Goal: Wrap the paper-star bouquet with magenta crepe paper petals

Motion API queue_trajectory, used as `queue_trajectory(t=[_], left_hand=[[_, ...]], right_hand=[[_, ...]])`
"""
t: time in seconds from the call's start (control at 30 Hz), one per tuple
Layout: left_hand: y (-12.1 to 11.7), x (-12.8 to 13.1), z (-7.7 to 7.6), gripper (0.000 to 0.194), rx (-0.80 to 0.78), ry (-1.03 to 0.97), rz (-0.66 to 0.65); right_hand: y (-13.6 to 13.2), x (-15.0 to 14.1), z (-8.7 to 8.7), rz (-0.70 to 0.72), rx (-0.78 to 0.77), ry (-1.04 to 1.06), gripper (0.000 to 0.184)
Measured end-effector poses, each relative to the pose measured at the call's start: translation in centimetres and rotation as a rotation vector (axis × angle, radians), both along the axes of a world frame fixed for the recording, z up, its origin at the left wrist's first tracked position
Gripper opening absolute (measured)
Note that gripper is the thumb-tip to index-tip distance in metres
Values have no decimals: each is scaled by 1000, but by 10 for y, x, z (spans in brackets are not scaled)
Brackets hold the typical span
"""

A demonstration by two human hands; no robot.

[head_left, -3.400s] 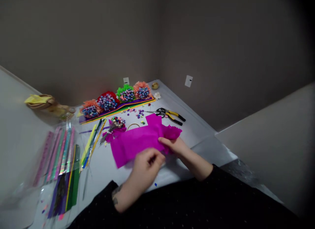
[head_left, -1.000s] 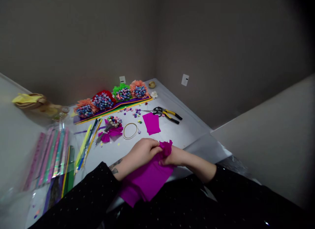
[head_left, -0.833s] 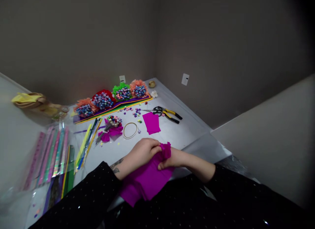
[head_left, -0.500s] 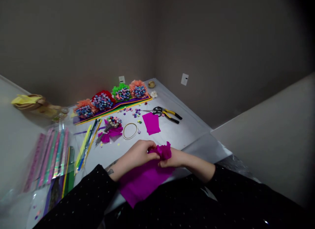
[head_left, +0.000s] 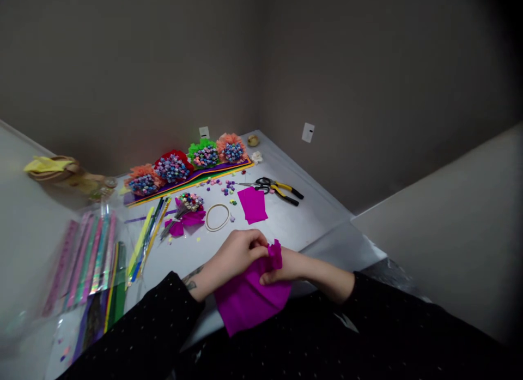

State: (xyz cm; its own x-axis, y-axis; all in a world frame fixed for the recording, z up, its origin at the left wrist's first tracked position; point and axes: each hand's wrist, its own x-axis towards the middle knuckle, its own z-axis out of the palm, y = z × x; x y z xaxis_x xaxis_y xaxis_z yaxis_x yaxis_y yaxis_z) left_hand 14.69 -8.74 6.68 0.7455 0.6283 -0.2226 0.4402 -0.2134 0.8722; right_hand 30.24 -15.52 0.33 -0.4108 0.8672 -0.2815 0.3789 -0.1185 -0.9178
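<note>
A magenta sheet of crepe paper (head_left: pixel 251 303) hangs from my two hands over the table's near edge. Its upper end is gathered into a small ruffled bunch. My left hand (head_left: pixel 239 254) pinches that edge between thumb and fingers. My right hand (head_left: pixel 281 268) grips the paper just below the bunch, its thumb in front and its other fingers hidden behind. Beyond the hands lies a flat stack of magenta paper pieces (head_left: pixel 252 205). A bundle of beaded stems (head_left: pixel 190 203) rests on magenta paper to the left, beside a thin oval hoop (head_left: pixel 217 217).
Scissors (head_left: pixel 261 185) and yellow-black pliers (head_left: pixel 287 192) lie behind the paper stack. Several crepe-paper flowers with beaded centres (head_left: pixel 172 167) line the back. Paper strips (head_left: pixel 149 238) and plastic-wrapped strips (head_left: pixel 87 260) cover the left side. Small paper stars (head_left: pixel 227 188) are scattered mid-table.
My left hand has shifted slightly right, closer to my right hand. The ruffled bunch looks narrower, and the hanging sheet has swung to the right and up.
</note>
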Motion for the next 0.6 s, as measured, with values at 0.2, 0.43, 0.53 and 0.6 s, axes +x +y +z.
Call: queue_trajectory(t=[0.2, 0.43, 0.53, 0.6], left_hand=[[11, -11, -11, 43, -91, -91, -39], [9, -9, -5, 10, 68, -6, -116], [6, -5, 0, 10, 108, 20, -107], [5, -4, 1, 10, 88, 30, -96]], right_hand=[[1, 6, 8, 40, -28, 139, 15], [1, 2, 4, -24, -60, 40, 24], [1, -1, 0, -19, -25, 63, 29], [0, -2, -2, -5, 1, 83, 33]])
